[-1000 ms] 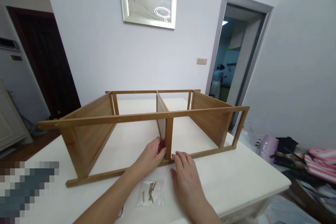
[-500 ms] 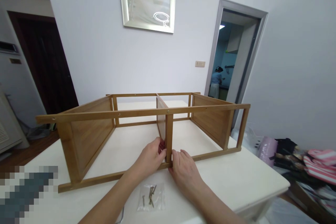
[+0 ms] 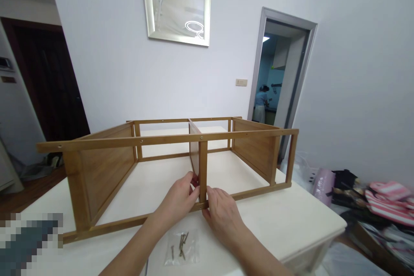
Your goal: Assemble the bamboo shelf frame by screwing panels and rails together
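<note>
A wooden shelf frame (image 3: 171, 139) lies on its side on the white table. Its middle shelf board (image 3: 202, 168) stands upright between the upper and lower rails. At the foot of this board, on its left face, my left hand (image 3: 177, 197) is closed with thumb and fingertips pinching the wood; part of the fingertips is hidden. My right hand (image 3: 225, 212) grips the same lower joint from the right, its fingers curled over the bottom rail (image 3: 254, 192). Between my forearms a clear plastic bag (image 3: 190, 256) holds several screws (image 3: 182, 243).
The white table (image 3: 278, 220) ends at a rounded corner on the right. Beyond it lie a pink roll (image 3: 323, 186) and striped cloth (image 3: 384, 200). A framed picture (image 3: 177, 39) hangs on the wall. Through a doorway a person (image 3: 260, 105) stands in another room.
The view has shifted slightly, so the scene sits a little further left and lower. Both hands stay at the foot of the middle board, with hardly any movement.
</note>
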`<state>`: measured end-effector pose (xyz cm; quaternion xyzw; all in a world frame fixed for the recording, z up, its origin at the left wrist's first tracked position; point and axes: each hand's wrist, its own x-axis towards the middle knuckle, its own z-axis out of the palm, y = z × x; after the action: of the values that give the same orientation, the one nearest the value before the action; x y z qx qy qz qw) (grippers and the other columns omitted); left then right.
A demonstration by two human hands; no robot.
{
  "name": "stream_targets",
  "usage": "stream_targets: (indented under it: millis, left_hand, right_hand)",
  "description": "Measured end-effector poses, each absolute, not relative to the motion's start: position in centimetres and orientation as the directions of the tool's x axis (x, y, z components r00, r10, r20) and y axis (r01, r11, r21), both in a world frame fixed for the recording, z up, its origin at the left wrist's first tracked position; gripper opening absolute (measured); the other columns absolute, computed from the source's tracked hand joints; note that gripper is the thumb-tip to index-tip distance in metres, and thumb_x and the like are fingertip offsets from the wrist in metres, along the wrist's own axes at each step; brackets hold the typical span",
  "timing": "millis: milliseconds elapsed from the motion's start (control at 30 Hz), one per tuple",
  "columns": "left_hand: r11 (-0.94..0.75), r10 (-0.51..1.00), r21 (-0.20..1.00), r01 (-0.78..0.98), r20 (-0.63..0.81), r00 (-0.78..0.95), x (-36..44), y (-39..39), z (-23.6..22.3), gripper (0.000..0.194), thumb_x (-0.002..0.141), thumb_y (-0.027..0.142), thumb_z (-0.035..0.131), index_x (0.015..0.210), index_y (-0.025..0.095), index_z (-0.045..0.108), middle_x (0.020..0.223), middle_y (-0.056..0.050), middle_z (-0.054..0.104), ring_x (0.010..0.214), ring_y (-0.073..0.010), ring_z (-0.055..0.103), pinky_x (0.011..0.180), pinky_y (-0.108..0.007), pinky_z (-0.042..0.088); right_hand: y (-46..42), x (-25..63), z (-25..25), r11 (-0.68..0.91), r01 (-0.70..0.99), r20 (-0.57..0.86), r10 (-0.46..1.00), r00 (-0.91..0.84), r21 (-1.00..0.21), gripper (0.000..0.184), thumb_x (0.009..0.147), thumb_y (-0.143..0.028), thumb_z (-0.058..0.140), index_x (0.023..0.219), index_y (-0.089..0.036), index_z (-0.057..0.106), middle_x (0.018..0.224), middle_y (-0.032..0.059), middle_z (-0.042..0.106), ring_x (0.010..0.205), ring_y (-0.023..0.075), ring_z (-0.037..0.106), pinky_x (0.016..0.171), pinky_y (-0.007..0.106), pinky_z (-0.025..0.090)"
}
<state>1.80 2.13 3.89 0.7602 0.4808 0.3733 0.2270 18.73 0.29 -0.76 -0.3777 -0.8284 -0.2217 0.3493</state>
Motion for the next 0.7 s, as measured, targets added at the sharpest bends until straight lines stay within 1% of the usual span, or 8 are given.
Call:
stream_targets:
  millis: [200,400,500,567,600,633,667,700]
  left_hand:
    - [-0.423,0.902,0.623,0.658,0.358,0.241,1.8,1.7,3.5,0.013,0.091,0.028,0.044,0.098,0.022,0.053,0.087,-0.005,0.07,0.071,-0.0209,0.065,0.067,-0.031,0.042]
    - [-0.397,0.903,0.551,0.734,0.379,0.204,2.2,1.3,3.5,0.016,0.092,0.028,0.04,0.101,0.023,0.053,0.088,-0.007,0.07,0.077,-0.025,0.065,0.069,-0.034,0.041]
    - [-0.421,0.862,0.551,0.721,0.491,0.129,2.5,0.4,3.4,0.018,0.09,0.028,0.045,0.103,0.022,0.057,0.095,-0.01,0.069,0.089,-0.029,0.063,0.079,-0.039,0.043]
    - [-0.454,0.805,0.567,0.687,0.591,0.045,2.6,-0.8,2.8,0.016,0.087,0.03,0.052,0.099,0.023,0.06,0.1,-0.012,0.068,0.098,-0.0311,0.06,0.089,-0.042,0.041]
    - [-0.458,0.795,0.591,0.664,0.607,0.008,2.6,-1.5,2.2,0.013,0.086,0.032,0.055,0.094,0.024,0.062,0.098,-0.011,0.067,0.098,-0.031,0.059,0.09,-0.042,0.042]
    - [-0.446,0.809,0.632,0.634,0.587,-0.016,2.6,-2.2,1.5,0.01,0.085,0.034,0.056,0.086,0.025,0.062,0.092,-0.01,0.066,0.094,-0.0298,0.059,0.087,-0.041,0.043]
    - [-0.412,0.85,0.691,0.594,0.526,-0.021,2.5,-2.8,0.6,0.013,0.086,0.037,0.057,0.079,0.025,0.06,0.084,-0.007,0.065,0.085,-0.0271,0.059,0.081,-0.039,0.045]
    - [-0.36,0.904,0.766,0.533,0.427,-0.004,2.5,-3.2,-0.5,0.017,0.085,0.039,0.058,0.077,0.025,0.06,0.078,-0.005,0.063,0.076,-0.024,0.058,0.074,-0.036,0.046]
  right_hand:
    - [0.1,18.7,-0.6,0.643,0.765,0.748,0.486,-0.453,0.045,0.05,0.076,-0.003,0.047,0.125,-0.012,0.041,0.092,0.0083,0.064,0.081,0.022,0.06,0.071,0.034,0.05]
    - [0.3,18.5,-0.5,0.661,0.75,0.775,0.471,-0.422,0.008,0.046,0.077,-0.002,0.043,0.121,-0.014,0.043,0.087,0.0059,0.063,0.078,0.0211,0.059,0.068,0.034,0.05]
    - [0.4,18.5,-0.6,0.665,0.746,0.779,0.464,-0.421,0.007,0.046,0.076,-0.002,0.044,0.12,-0.015,0.044,0.089,0.0062,0.063,0.078,0.0215,0.058,0.074,0.037,0.051]
    - [0.5,18.5,-0.8,0.667,0.745,0.779,0.464,-0.422,0.007,0.047,0.075,-0.002,0.046,0.12,-0.014,0.044,0.092,0.0068,0.064,0.081,0.0217,0.059,0.083,0.04,0.051]
    - [0.6,18.5,-0.9,0.666,0.746,0.779,0.466,-0.419,0.003,0.048,0.074,-0.002,0.047,0.121,-0.013,0.044,0.093,0.0073,0.064,0.083,0.022,0.059,0.088,0.042,0.05]
    - [0.6,18.4,-1.0,0.664,0.747,0.78,0.469,-0.414,-0.003,0.05,0.073,-0.002,0.048,0.122,-0.013,0.044,0.094,0.0077,0.065,0.085,0.0223,0.059,0.092,0.043,0.048]
    - [0.7,18.4,-1.1,0.661,0.751,0.781,0.474,-0.407,-0.01,0.052,0.072,-0.002,0.048,0.122,-0.012,0.044,0.095,0.008,0.065,0.086,0.0225,0.059,0.094,0.044,0.047]
    - [0.8,18.4,-1.2,0.654,0.756,0.784,0.479,-0.396,-0.018,0.053,0.071,-0.002,0.048,0.123,-0.012,0.044,0.096,0.0081,0.066,0.087,0.0226,0.059,0.096,0.045,0.046]
